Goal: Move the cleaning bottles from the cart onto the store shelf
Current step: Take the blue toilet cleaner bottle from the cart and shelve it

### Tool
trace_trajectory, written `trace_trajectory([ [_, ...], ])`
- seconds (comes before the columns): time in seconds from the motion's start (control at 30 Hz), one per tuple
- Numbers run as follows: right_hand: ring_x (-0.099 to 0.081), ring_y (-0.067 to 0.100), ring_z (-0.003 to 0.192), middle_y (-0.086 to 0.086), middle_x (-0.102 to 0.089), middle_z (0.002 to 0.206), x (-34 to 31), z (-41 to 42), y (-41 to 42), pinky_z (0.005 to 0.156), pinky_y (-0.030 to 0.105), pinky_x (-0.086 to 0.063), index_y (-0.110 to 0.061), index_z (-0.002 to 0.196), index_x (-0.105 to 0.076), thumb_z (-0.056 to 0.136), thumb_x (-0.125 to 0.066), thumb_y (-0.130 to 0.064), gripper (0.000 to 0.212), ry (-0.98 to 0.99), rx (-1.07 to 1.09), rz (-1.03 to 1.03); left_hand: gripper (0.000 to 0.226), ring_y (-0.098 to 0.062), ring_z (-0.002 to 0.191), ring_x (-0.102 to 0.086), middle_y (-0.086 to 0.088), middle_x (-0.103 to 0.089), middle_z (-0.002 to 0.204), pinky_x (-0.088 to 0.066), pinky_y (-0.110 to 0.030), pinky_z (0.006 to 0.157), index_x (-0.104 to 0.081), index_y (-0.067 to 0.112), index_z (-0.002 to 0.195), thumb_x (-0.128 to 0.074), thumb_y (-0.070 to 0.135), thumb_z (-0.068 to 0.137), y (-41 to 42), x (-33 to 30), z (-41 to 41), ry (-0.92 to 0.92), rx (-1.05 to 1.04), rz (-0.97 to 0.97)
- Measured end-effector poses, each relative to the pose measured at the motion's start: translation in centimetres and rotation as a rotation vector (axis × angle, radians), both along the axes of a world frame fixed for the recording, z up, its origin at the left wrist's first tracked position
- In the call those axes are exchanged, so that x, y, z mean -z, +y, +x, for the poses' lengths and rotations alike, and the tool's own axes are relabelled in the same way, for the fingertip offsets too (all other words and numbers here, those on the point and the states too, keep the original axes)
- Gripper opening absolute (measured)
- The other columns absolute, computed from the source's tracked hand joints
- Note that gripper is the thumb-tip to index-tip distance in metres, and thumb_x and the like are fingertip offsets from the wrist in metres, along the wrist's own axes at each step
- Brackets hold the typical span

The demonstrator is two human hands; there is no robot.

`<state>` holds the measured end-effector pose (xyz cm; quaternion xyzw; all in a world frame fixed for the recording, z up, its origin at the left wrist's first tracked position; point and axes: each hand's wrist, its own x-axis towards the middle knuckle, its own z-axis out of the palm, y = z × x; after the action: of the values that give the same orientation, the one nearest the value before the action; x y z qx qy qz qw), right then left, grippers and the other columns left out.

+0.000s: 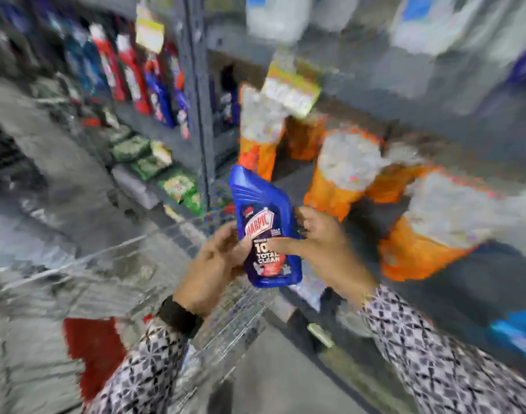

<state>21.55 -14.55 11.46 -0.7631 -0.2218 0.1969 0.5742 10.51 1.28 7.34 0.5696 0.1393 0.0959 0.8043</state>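
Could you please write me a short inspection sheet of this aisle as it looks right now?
Surface: grey shelf, partly stocked; picture heavily blurred.
Job's things: blue bottle held in mid-air between both hands, label facing the camera, above the wire cart.
Clutter: orange packs on the shelf behind the bottle; red and blue bottles on the left bay; green packs lower left.
Grips: left hand and right hand each shut on the bottle's sides.
Cables: nothing seen.
Surroundings: yellow price tags on shelf edges; grey floor.
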Motion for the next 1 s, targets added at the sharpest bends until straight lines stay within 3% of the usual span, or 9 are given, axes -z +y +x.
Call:
trace_trajectory([
  [0.1, -0.081, 0.024, 0.098, 0.002, -0.085, 0.104, -9.1, -1.2, -8.0, 0.086, 0.041, -0.065, -0.027, 0.104, -0.078, 0.061, -0.097, -0.02, 0.048, -0.153, 0.124, 0.143, 0.037, -0.012, 0.094, -0.073, 0.001, -0.078, 0.113, -0.062, -0.031, 0.077, -0.065, 0.011, 0.127, -0.063, 0.014, 0.09, -6.3, -9.4, 1.4, -0.211, 0.093, 0.078],
  [0.2, -0.081, 0.011, 0.096, -0.008, -0.084, 0.106, -16.4, -2.5, -14.9, 0.083, 0.03, -0.064, -0.041, 0.105, -0.077, 0.059, -0.092, -0.038, 0.048, -0.282, 0.229, 0.225, 0.033, -0.015, 0.099, -0.073, 0.001, -0.078, 0.116, -0.06, -0.037, 0.084, -0.067, 0.017, 0.126, -0.066, 0.01, 0.094, -12.3, -17.4, 2.6, -0.383, 0.175, 0.196],
  [0.27, -0.08, 0.011, 0.099, -0.007, -0.084, 0.109, -19.7, -3.6, -19.0, 0.087, 0.034, -0.064, -0.043, 0.107, -0.078, 0.062, -0.091, -0.04, 0.047, -0.349, 0.288, 0.264, 0.031, -0.014, 0.1, -0.073, 0.002, -0.079, 0.116, -0.061, -0.039, 0.088, -0.072, 0.026, 0.12, -0.063, 0.016, 0.092, -15.8, -21.3, 3.2, -0.469, 0.217, 0.27],
  [0.33, -0.081, 0.015, 0.099, -0.002, -0.084, 0.111, -22.3, -5.0, -23.1, 0.088, 0.039, -0.065, -0.04, 0.109, -0.078, 0.065, -0.091, -0.037, 0.046, -0.412, 0.379, 0.313, 0.033, -0.017, 0.106, -0.073, -0.003, -0.078, 0.122, -0.06, -0.043, 0.095, -0.07, 0.023, 0.125, -0.062, 0.018, 0.093, -19.2, -24.7, 4.0, -0.538, 0.294, 0.333],
  [0.4, -0.082, 0.015, 0.097, -0.003, -0.084, 0.11, -23.8, -6.2, -26.1, 0.082, 0.03, -0.065, -0.04, 0.11, -0.078, 0.066, -0.09, -0.036, 0.046, -0.467, 0.461, 0.332, 0.038, -0.022, 0.113, -0.073, -0.007, -0.075, 0.127, -0.06, -0.044, 0.098, -0.064, 0.017, 0.134, -0.061, 0.017, 0.096, -21.7, -26.6, 4.6, -0.585, 0.367, 0.377],
  [0.53, -0.082, 0.016, 0.097, -0.004, -0.084, 0.111, -24.6, -7.6, -29.4, 0.078, 0.026, -0.064, -0.041, 0.113, -0.078, 0.068, -0.089, -0.036, 0.047, -0.513, 0.558, 0.346, 0.036, -0.017, 0.116, -0.074, 0.0, -0.075, 0.127, -0.061, -0.031, 0.091, -0.064, 0.025, 0.133, -0.062, 0.018, 0.098, -24.7, -28.0, 5.4, -0.634, 0.474, 0.406],
  [0.73, -0.081, 0.018, 0.102, -0.003, -0.084, 0.114, -22.9, -6.4, -29.7, 0.081, 0.03, -0.065, -0.028, 0.12, -0.076, 0.076, -0.087, -0.028, 0.045, -0.498, 0.635, 0.348, 0.038, -0.017, 0.112, -0.075, 0.0, -0.077, 0.124, -0.063, -0.03, 0.085, -0.064, 0.026, 0.133, -0.063, 0.023, 0.095, -25.4, -27.7, 6.9, -0.622, 0.501, 0.413],
  [0.83, -0.08, 0.01, 0.104, -0.009, -0.083, 0.116, -22.0, -4.0, -27.5, 0.085, 0.026, -0.064, -0.026, 0.123, -0.072, 0.085, -0.083, -0.023, 0.039, -0.517, 0.65, 0.265, 0.036, -0.012, 0.105, -0.077, 0.005, -0.079, 0.117, -0.063, -0.024, 0.079, -0.066, 0.028, 0.127, -0.064, 0.022, 0.091, -24.2, -27.4, 8.6, -0.595, 0.444, 0.401],
  [1.0, -0.075, 0.014, 0.113, -0.004, -0.078, 0.124, -21.4, 3.4, -22.8, 0.097, 0.045, -0.063, -0.02, 0.132, -0.064, 0.095, -0.077, -0.028, 0.04, -0.535, 0.724, 0.041, 0.033, -0.007, 0.102, -0.076, 0.008, -0.08, 0.112, -0.062, -0.02, 0.076, -0.065, 0.025, 0.128, -0.059, 0.008, 0.101, -21.4, -26.5, 15.5, -0.499, 0.339, 0.472],
])
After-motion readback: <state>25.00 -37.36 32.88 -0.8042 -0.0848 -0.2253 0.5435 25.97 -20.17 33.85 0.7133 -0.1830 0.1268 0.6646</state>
